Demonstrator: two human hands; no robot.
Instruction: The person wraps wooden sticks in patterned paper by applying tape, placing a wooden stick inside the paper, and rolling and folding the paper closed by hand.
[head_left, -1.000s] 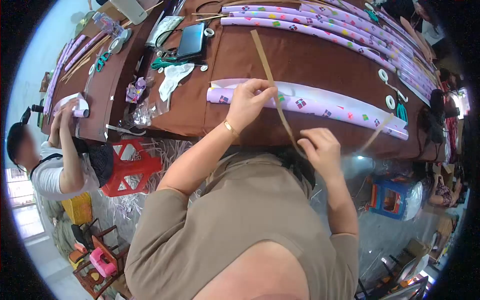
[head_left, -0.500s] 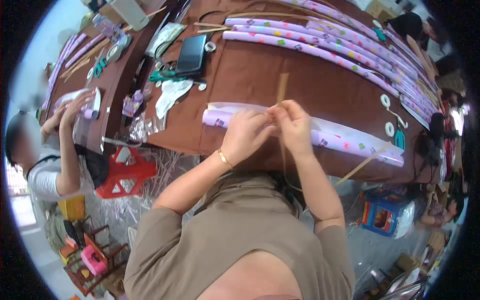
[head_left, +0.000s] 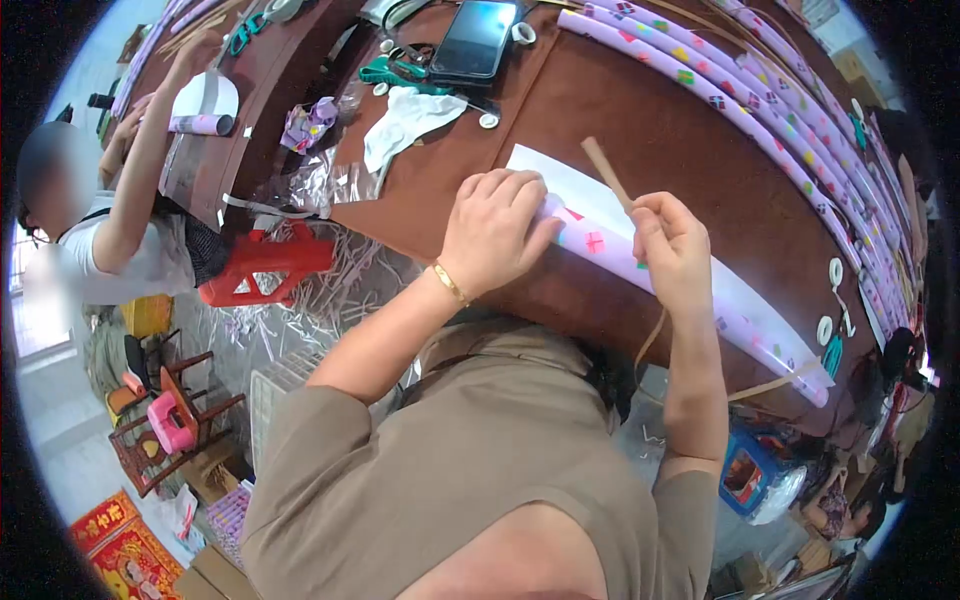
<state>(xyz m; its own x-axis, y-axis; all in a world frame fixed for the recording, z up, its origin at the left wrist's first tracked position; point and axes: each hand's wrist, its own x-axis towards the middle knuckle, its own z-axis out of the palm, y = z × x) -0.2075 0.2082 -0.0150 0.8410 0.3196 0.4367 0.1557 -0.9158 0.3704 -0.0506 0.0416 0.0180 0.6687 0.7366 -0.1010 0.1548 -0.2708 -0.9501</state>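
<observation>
A partly loose lilac wrapping paper roll (head_left: 594,243) lies slantwise along the near edge of the table, its white inner side (head_left: 560,178) showing behind. My left hand (head_left: 497,232) is closed over the left end of this roll, thumb toward the right. Above the roll's middle, my right hand (head_left: 675,245) pinches a tan, flat strip (head_left: 607,172). The strip's short end sticks up past the fingers. Its long tail hangs below the hand, loops past the table edge and crosses the roll's right end.
Several patterned rolls (head_left: 690,75) lie at the back right. A phone (head_left: 474,40), teal scissors (head_left: 395,73) and a crumpled white cloth (head_left: 412,122) are at the back left. White tape rolls (head_left: 824,330) lie at right. Another person sits left by a red stool (head_left: 268,268).
My hands, earlier together at the strip, are now apart: the left is on the roll's left end, the right holds the strip farther right. The view has turned and the paper roll slants more.
</observation>
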